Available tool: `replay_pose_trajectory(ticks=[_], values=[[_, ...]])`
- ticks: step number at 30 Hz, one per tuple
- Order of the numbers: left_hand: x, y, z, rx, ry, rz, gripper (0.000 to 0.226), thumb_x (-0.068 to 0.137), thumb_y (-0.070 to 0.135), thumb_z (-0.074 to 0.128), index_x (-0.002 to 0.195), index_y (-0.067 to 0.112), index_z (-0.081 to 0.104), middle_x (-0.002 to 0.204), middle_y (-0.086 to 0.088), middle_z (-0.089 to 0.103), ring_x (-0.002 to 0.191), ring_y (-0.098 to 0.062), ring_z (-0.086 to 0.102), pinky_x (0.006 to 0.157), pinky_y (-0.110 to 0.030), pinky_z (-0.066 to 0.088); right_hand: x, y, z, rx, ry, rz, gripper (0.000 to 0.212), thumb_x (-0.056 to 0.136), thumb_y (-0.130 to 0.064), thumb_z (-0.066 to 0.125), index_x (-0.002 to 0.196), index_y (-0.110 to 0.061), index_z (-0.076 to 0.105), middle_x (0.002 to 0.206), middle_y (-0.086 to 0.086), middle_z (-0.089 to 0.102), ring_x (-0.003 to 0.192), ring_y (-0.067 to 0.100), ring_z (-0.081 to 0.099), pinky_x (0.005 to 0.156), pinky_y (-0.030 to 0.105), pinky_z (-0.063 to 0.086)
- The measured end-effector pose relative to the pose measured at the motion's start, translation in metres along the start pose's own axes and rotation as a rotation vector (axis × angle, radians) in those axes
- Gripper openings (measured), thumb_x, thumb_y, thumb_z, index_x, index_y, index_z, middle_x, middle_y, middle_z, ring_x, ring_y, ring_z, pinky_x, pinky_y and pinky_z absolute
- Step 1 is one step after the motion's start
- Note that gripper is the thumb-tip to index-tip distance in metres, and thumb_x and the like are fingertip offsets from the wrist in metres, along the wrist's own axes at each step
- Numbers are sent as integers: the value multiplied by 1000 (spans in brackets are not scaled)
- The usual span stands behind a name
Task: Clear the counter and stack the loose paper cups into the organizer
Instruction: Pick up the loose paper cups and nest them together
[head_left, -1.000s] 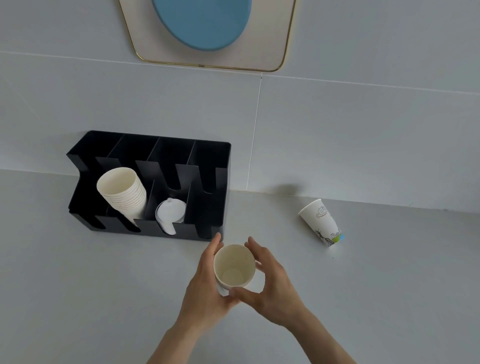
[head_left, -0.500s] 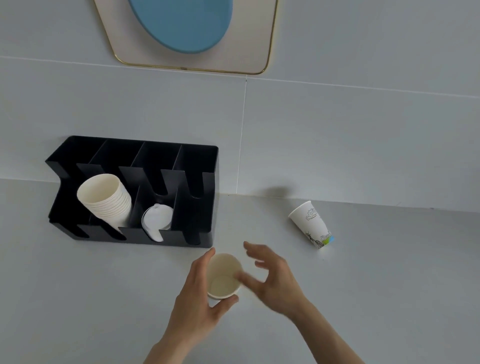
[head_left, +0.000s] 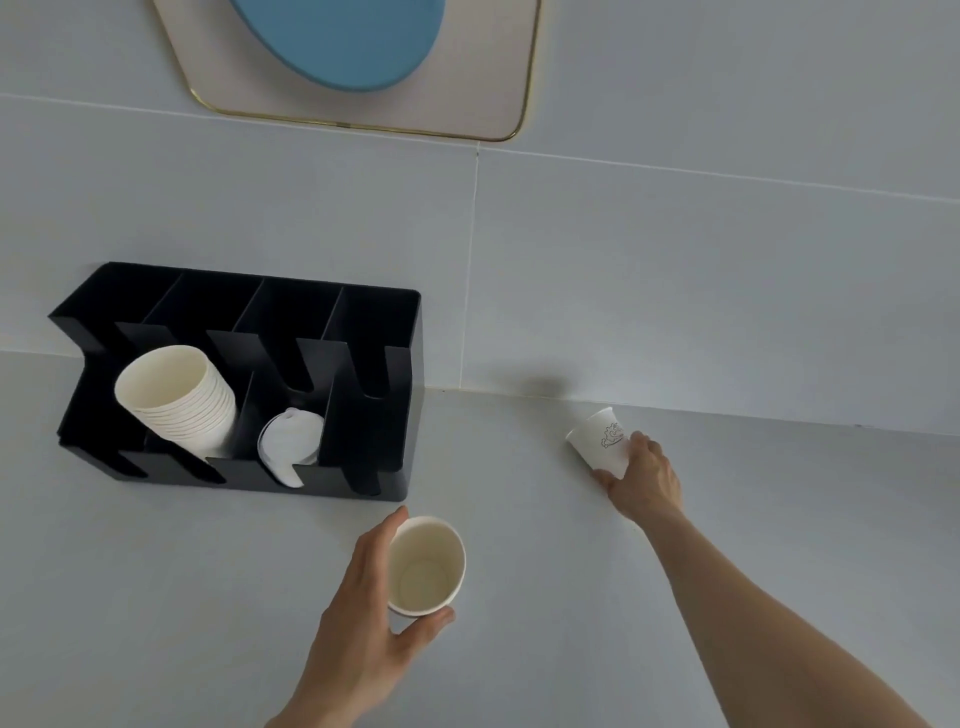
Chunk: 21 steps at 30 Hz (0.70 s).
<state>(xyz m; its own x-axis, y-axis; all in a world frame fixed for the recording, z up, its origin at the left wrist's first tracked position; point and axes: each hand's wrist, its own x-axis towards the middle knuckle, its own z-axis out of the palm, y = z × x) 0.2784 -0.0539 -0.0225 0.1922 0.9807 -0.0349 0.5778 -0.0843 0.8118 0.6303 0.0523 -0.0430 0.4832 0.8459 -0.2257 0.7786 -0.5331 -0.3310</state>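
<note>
Two paper cups are in hand, and a third group sits stored at the far left. On that side the black organizer (head_left: 400, 395) stands on the grey counter (head_left: 156, 597), its back against the pale wall (head_left: 675, 286). A stack of cream cups (head_left: 179, 400) lies tilted in one of its left front compartments, mouth facing up and toward the camera; in the compartment just to the right of it stand white lids (head_left: 288, 441) on edge. The remaining slots look dark and their contents cannot be made out.

Near the middle, just in front of the organizer's right corner, the left hand (head_left: 363, 618) holds a plain cup (head_left: 426, 566) upright — fingers curled along its left side, thumb pressed under the near rim, the hollow inside open to view.

Further right, well apart from the plain cup and near the wall, the right hand (head_left: 644, 478) closes round the lower part of a printed cup (head_left: 600, 439), which is tilted with its mouth toward the upper left — whether its rim touches the counter I cannot tell.

Above, on the wall, hangs a gold-edged panel (head_left: 483, 67) with a blue disc (head_left: 343, 41).
</note>
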Motion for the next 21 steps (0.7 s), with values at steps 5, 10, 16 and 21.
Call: replay_pose_trajectory(ticks=[5, 10, 16, 21], values=[[0, 4, 0, 8, 17, -22, 100, 69, 55, 81, 148, 48, 18, 144, 33, 29, 128, 13, 37, 93, -25, 46, -2, 0, 16, -3, -9, 32, 60, 87, -36, 76, 130, -4, 49, 127, 17, 55, 113, 41, 60, 91, 44, 49], [1, 4, 2, 8, 18, -32, 100, 71, 52, 82, 148, 46, 18, 142, 35, 30, 126, 8, 41, 92, -23, 44, -17, -10, 19, 162, -52, 1, 58, 78, -37, 81, 126, -11, 60, 121, 11, 61, 106, 34, 62, 84, 37, 50], [1, 6, 3, 34, 25, -31, 101, 71, 53, 82, 148, 45, 18, 141, 32, 30, 123, 2, 43, 89, -25, 45, -82, -53, -1, 694, -84, -128, 65, 76, -31, 87, 134, -25, 59, 117, -2, 69, 103, 18, 69, 87, 42, 62], [2, 9, 3, 38, 27, -36, 101, 70, 54, 82, 148, 44, 19, 142, 27, 32, 123, -1, 44, 91, -33, 52, -145, -87, -24, 975, -200, -260, 59, 81, -19, 86, 134, -19, 60, 119, -4, 73, 104, 12, 74, 86, 39, 64]])
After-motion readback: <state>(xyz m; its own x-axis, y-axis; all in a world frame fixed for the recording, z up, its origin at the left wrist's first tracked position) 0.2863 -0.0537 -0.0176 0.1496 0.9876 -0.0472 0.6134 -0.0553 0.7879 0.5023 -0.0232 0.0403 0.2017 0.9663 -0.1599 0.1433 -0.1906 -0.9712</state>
